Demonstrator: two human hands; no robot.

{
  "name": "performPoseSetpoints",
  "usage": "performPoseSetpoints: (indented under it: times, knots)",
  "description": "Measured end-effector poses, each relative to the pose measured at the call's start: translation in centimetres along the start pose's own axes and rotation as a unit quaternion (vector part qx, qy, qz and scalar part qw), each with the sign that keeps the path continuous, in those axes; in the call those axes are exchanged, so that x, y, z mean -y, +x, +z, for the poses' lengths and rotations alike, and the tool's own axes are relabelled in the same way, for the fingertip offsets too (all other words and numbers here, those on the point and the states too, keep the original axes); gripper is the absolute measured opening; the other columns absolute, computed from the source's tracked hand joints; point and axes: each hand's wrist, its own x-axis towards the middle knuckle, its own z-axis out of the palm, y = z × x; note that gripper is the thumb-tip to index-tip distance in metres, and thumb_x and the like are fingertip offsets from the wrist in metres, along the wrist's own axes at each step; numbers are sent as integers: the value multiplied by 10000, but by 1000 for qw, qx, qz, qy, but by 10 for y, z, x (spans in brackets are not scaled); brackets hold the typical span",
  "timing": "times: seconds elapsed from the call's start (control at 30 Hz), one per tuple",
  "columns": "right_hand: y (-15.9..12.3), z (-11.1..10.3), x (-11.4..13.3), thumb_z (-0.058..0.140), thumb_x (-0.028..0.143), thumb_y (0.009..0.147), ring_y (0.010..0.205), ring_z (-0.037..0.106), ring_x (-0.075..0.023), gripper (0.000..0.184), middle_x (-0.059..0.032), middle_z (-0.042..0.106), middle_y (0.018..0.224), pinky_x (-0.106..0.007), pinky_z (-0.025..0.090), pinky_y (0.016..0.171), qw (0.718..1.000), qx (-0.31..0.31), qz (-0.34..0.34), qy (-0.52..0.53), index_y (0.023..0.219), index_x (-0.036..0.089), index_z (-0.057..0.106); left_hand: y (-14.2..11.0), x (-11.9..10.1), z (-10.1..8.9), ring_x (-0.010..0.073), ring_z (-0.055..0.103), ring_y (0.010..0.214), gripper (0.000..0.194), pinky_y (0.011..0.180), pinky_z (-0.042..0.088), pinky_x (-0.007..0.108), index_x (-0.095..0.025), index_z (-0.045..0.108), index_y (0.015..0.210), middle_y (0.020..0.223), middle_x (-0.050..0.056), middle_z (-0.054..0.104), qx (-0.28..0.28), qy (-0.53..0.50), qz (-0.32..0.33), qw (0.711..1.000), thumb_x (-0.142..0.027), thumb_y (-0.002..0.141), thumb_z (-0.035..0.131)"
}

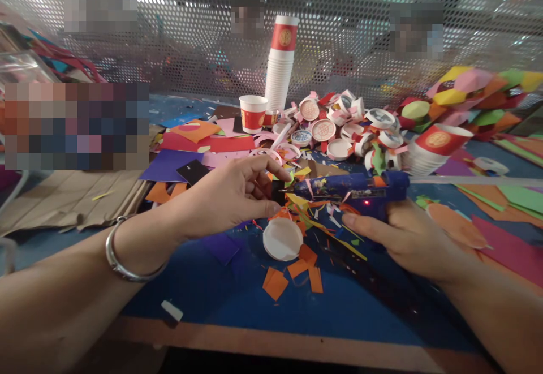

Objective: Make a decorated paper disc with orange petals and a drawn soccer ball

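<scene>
At the tip of a glue gun [348, 188] gripped by the right hand [413, 235], a black piece [278, 191] is pinched in the left hand [223, 193]; nearer the counter's [190, 300] front edge, a white disc [283, 239] is seen undecorated.

glossy blue plastic glue gun [352, 187]; shiny metal bracelet [113, 255].

Your one view comes from your head, facing forward and down over your forearms, close above the near edge of the blue table [250, 317], and reaching to the perforated metal screen [190, 46] at the far side.
</scene>
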Motion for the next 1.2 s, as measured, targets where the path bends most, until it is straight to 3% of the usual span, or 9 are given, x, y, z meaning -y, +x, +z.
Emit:
performPoseSetpoints:
  times: [0.27, 0.43, 0.57, 0.8, 0.9, 1.0, 1.1, 1.2]
  knots:
    - [-2, 0, -1, 584, 558, 974, 1191, 729, -341, 360, -15, 833, 989, -535, 438, 1211, 1000, 9, -5, 4, 1173, 330, 779, 0, -2, 1, 122, 575, 721, 321, 655, 479, 248, -199, 649, 1077, 791, -30, 601, -7, 0, 0, 1000, -173, 783, 776]
    - [-2, 0, -2, 584, 544, 978, 1243, 704, -325, 350, -7, 832, 1031, -501, 510, 1150, 1000, 1, -7, -2, 1176, 338, 787, 0, -1, 1, 123, 568, 715, 324, 639, 465, 243, -203, 646, 1084, 777, -33, 593, -8, 3, 2, 1000, -165, 786, 766]
    - [-2, 1, -4, 584, 556, 973, 1244, 701, -332, 364, -13, 830, 1075, -513, 507, 1149, 1000, -2, -1, -16, 1169, 332, 793, 0, -1, 1, 122, 547, 700, 329, 613, 449, 237, -195, 650, 1087, 753, -39, 567, -15, 13, 1, 1000, -148, 778, 754]
    - [0, 1, -2, 604, 542, 946, 1215, 712, -347, 338, -24, 831, 1048, -527, 511, 1135, 999, -19, 11, -29, 1114, 326, 801, -2, -3, 4, 123, 564, 709, 320, 626, 460, 246, -204, 664, 1056, 765, -32, 573, -51, 43, 39, 997, -110, 759, 733]
    - [4, 1, 1, 648, 547, 883, 1086, 752, -355, 305, -19, 828, 1025, -544, 577, 1018, 999, -43, 30, -12, 1022, 320, 796, -2, -2, 4, 124, 560, 708, 329, 634, 461, 256, -213, 680, 1081, 763, -31, 576, -67, 22, 37, 997, -126, 770, 741]
    - [6, -2, 2, 721, 585, 809, 815, 739, -303, 309, -19, 800, 852, -436, 621, 763, 992, -93, 83, 12, 862, 284, 767, -1, -1, 1, 129, 593, 763, 374, 683, 493, 264, -195, 674, 1119, 818, -14, 624, -80, -29, 29, 996, -140, 764, 779]
    - [7, -4, 0, 752, 621, 797, 539, 544, -175, 434, 3, 619, 592, -286, 440, 473, 977, -115, 163, 77, 624, 241, 635, 1, 0, -1, 126, 612, 821, 404, 712, 506, 253, -172, 673, 1149, 894, 7, 656, -107, -67, 19, 992, -136, 767, 800]
    - [9, -6, -7, 786, 623, 781, 474, 432, -120, 521, 20, 515, 540, -254, 304, 400, 946, -114, 246, 179, 551, 220, 550, 1, -1, -3, 114, 601, 834, 400, 718, 506, 245, -168, 679, 1145, 942, 10, 652, -139, -93, 7, 986, -115, 765, 796]
